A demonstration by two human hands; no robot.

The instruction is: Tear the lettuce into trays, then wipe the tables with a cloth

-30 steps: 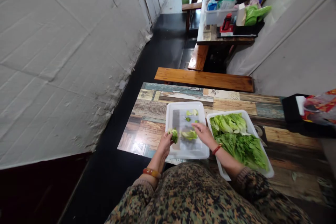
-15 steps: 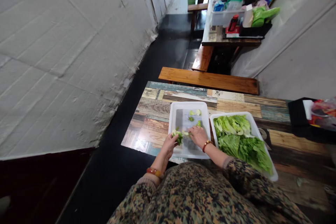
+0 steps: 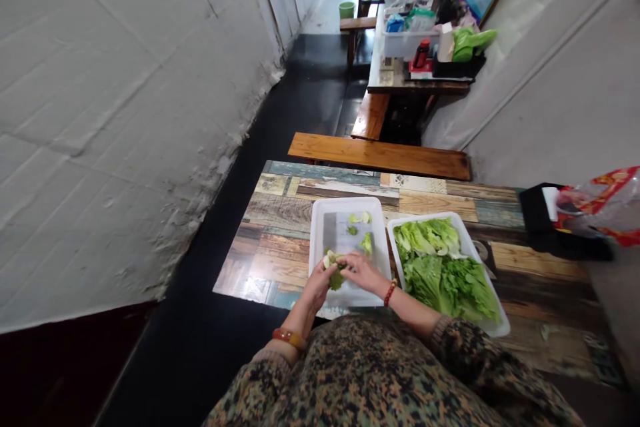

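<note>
My left hand (image 3: 318, 285) pinches a small piece of lettuce (image 3: 335, 279), pale at the stem and green at the leaf, over the near part of a white plastic tray (image 3: 314, 233). My right hand (image 3: 363, 273) comes in from the other side, its fingers closed on the same piece. A few lettuce scraps (image 3: 367, 243) lie on the tray's bottom beyond my hands. Right beside it stands a second white tray (image 3: 504, 328), filled with green lettuce leaves (image 3: 443, 270) in two rows.
Both trays rest on a wood-patterned table (image 3: 280, 240). At its right end is a black box (image 3: 540, 220) with red plastic packaging (image 3: 595, 197). A wooden bench (image 3: 380, 155) runs along the far side, and a cluttered second table (image 3: 375, 80) stands behind. A white wall (image 3: 125, 113) rises at left.
My right hand has moved left to meet my left hand at the lettuce piece. The view has shifted slightly, and the scraps lie where they did in the tray.
</note>
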